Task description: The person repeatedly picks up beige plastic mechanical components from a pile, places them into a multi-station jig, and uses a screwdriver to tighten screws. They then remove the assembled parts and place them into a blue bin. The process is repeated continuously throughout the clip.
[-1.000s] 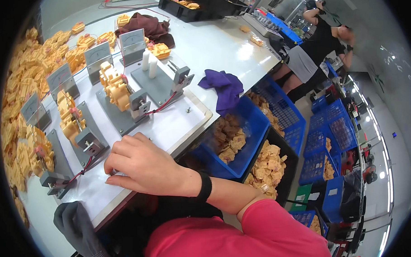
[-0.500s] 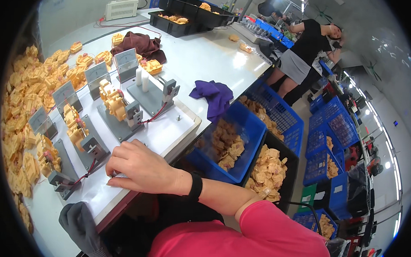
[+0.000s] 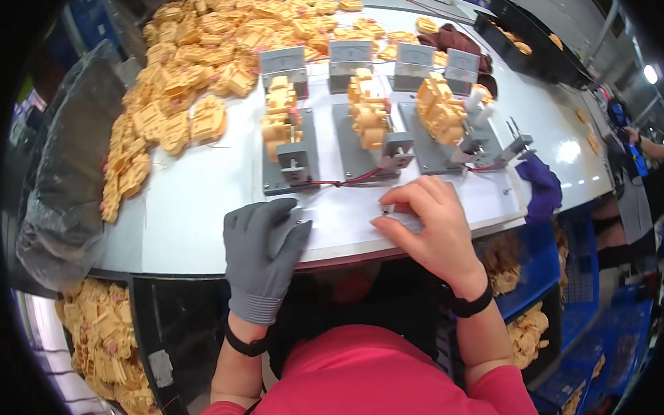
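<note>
My left hand, in a grey glove, is at the front of the white board, thumb and fingers apart. A small metal stud shows between its fingertips. My bare right hand also has thumb and forefinger spread, around another small dark stud. Beyond the hands, grey fixtures hold yellow plastic gear housings: a left one, a middle one and a right one. Red and black wires link the fixture clamps. Small dial meters stand behind them.
Many loose yellow housings are heaped at the far left. A purple cloth lies right of the board; a brown cloth lies behind. Black trays stand at the back right. Filled bins sit below the table. Another person is at far right.
The view has swung left and now faces the fixtures squarely. My right hand has opened its fingers. My gloved left hand has come up to the board's front edge.
</note>
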Demonstrator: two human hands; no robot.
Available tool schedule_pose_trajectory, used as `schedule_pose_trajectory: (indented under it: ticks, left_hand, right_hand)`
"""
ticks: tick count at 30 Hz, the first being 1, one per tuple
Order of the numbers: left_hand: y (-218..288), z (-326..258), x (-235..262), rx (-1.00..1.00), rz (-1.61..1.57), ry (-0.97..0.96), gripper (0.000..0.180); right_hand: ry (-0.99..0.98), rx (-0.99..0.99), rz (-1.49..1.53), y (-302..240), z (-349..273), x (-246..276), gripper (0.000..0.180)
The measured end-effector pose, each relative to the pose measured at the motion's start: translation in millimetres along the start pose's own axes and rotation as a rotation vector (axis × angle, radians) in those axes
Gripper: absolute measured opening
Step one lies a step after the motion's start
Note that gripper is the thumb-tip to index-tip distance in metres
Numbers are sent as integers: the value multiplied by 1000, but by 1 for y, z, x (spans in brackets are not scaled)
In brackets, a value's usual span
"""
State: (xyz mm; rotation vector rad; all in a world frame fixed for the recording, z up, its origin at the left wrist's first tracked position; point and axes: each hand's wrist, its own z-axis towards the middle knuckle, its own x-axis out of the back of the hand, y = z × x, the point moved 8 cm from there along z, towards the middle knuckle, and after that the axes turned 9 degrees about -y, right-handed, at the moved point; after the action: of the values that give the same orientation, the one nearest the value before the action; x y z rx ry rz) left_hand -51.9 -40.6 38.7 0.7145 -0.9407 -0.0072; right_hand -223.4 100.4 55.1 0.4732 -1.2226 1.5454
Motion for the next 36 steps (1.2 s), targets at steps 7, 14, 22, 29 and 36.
schedule_pose_trajectory:
  ticks: [7,14,22,29,36]
  left_hand:
    - [1,2,1,43,-13,34,17]
    - [2,5,-1,17,55,-103,16]
    - [-27,93,43,195,-459,-443,56]
    - [-49,170,5,262,-251,-668,88]
    - [-109,215,12,63,-326,-405,79]
  right_hand:
    - [33,34,29,0,1,1,23]
    - [169,96,398,-16,-4,5,22]
    - [150,135,672,-47,40,-47,44]
    - [151,322,740,-61,54,-65,37]
    - [114,304,776,-58,47,-55,38]
